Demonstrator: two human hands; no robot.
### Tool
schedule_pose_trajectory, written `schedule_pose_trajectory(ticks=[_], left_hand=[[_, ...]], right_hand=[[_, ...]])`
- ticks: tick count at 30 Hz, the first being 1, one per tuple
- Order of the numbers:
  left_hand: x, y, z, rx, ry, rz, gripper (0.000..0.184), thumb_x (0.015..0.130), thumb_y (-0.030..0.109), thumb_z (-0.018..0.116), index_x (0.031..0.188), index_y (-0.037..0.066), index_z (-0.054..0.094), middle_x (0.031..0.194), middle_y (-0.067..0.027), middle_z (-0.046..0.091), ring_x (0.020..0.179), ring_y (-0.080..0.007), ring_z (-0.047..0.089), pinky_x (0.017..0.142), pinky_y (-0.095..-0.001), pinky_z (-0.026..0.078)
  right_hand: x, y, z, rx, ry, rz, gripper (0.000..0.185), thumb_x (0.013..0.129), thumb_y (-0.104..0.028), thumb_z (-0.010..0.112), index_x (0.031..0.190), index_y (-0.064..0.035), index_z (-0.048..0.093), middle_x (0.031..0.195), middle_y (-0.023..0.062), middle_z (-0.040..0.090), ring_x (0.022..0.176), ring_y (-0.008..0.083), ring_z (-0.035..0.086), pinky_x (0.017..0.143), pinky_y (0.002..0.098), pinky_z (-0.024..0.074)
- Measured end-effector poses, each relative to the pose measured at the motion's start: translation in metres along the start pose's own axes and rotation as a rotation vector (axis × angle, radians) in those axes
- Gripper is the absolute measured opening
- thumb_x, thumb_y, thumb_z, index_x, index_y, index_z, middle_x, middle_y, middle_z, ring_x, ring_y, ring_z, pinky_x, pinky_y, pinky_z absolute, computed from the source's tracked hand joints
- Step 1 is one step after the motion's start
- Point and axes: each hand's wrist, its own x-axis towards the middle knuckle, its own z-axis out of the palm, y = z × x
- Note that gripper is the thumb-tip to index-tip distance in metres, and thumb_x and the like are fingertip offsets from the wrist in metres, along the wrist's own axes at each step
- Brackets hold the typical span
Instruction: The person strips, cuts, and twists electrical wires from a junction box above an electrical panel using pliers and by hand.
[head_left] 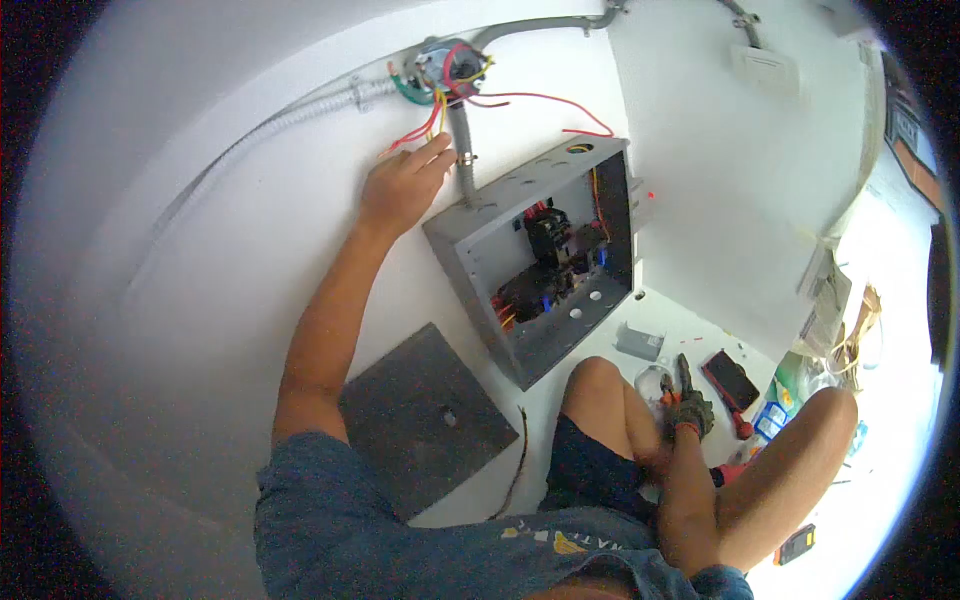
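Note:
My left hand (pixel 405 185) is bare and raised to the wall, its fingertips pinching the loose red and yellow wires (pixel 437 118). The wires hang from a round junction box (pixel 447 68), where a green wire and more red ones also stick out. Down by my legs, my right hand (pixel 692 412) wears a dark glove and is closed on what looks like pliers (pixel 684 372), a dark tool with orange-red parts. Its fingers are partly hidden. Between the hands stands an open grey electrical panel box (pixel 462 262) with black breakers (pixel 548 235) and colored wiring inside.
A grey metal cover (pixel 425 420) lies left of my knees. Flexible conduit (pixel 461 150) joins the junction box to the panel. A dark phone-like device (pixel 731 378), a small grey metal piece (pixel 639 342) and a yellow-black tool (pixel 796 545) lie on the floor.

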Motion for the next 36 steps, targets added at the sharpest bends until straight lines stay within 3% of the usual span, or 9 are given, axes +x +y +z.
schedule_pose_trajectory(ticks=[6,11,13,14,17,23,25,32,36], left_hand=[[0.031,0.046,-0.053,-0.111,-0.199,-0.154,0.038,0.09,0.013,0.068,0.127,0.018,0.068,0.132,-0.0055,0.066,0.103,-0.0235,0.07,0.085,-0.0369,0.059],[0.003,0.142,-0.078,-0.424,0.163,-0.418,0.041,0.085,0.011,0.073,0.125,0.006,0.065,0.123,-0.0166,0.067,0.102,-0.0332,0.068,0.086,-0.0402,0.057],[-0.033,0.227,-0.077,-0.774,0.088,-0.636,0.034,0.084,0.006,0.071,0.117,0.002,0.066,0.116,-0.0167,0.069,0.107,-0.037,0.065,0.091,-0.0439,0.054],[-0.057,0.265,-0.07,-0.768,-0.034,-0.45,0.039,0.085,0.015,0.074,0.121,0.003,0.064,0.12,-0.0189,0.066,0.112,-0.0389,0.063,0.096,-0.0497,0.051],[-0.166,0.394,-0.074,-1.211,-0.705,-0.389,0.058,0.089,0.042,0.07,0.136,0.011,0.06,0.15,-0.0154,0.049,0.139,-0.0414,0.043,0.113,-0.0562,0.033],[-0.281,0.496,-0.051,-1.108,-0.463,-0.394,0.067,0.096,0.061,0.05,0.154,0.029,0.041,0.165,-0.0096,0.027,0.152,-0.0361,0.022,0.113,-0.0696,0.017],[-0.275,0.492,-0.054,-1.133,-0.467,-0.385,0.066,0.097,0.063,0.045,0.153,0.029,0.043,0.164,-0.0088,0.029,0.151,-0.0354,0.025,0.114,-0.0693,0.015],[-0.295,0.505,-0.042,-1.003,-0.392,-0.333,0.062,0.097,0.054,0.052,0.153,0.028,0.042,0.164,-0.0079,0.029,0.15,-0.0352,0.027,0.113,-0.0697,0.017],[-0.286,0.489,-0.055,-1.161,-0.507,-0.369,0.066,0.095,0.056,0.055,0.154,0.029,0.041,0.165,-0.0063,0.026,0.151,-0.0335,0.025,0.114,-0.0688,0.016]], right_hand=[[0.011,0.012,0.012,0.005,0.047,0.063,0.056,0.079,-0.06,0.072,0.118,-0.0193,0.071,0.122,0.0109,0.067,0.118,0.0352,0.061,0.098,0.05,0.0494],[0.005,0.004,0.004,-0.003,0.052,-0.02,0.057,0.079,-0.062,0.072,0.117,-0.0193,0.071,0.12,0.0109,0.068,0.118,0.0343,0.061,0.099,0.0488,0.0498],[0.006,0.009,0.003,-0.113,0.002,-0.114,0.076,0.092,-0.068,0.051,0.157,-0.0471,0.018,0.111,0.0147,0.07,0.103,0.0397,0.066,0.087,0.0539,0.0519],[-0.005,0.007,-0.009,-0.106,0.032,-0.155,0.075,0.094,-0.066,0.051,0.158,-0.0489,0.015,0.112,0.0155,0.069,0.106,0.0407,0.064,0.086,0.0535,0.0521],[-0.021,-0.01,-0.024,-0.185,0.084,-0.117,0.072,0.095,-0.064,0.051,0.157,-0.0509,0.017,0.116,0.0158,0.067,0.111,0.0413,0.061,0.089,0.0535,0.0513],[0.005,-0.05,0.013,0.142,0.309,-0.127,0.06,0.087,-0.041,0.069,0.142,-0.021,0.057,0.12,0.018,0.064,0.116,0.039,0.058,0.101,0.0529,0.045],[-0.025,-0.074,-0.015,0.17,0.348,-0.639,0.043,0.088,-0.037,0.069,0.121,-0.0084,0.065,0.109,0.0191,0.067,0.109,0.0383,0.061,0.096,0.0514,0.0464],[-0.097,-0.19,-0.112,0.932,0.367,-1.14,0.029,0.093,-0.024,0.068,0.113,-0.0029,0.065,0.102,0.0195,0.067,0.084,0.0385,0.067,0.075,0.0421,0.0538],[-0.118,-0.265,-0.219,0.496,1.071,-1.326,0.043,0.092,-0.025,0.067,0.132,-0.0131,0.058,0.117,0.0171,0.064,0.099,0.0368,0.063,0.086,0.0481,0.0507]])
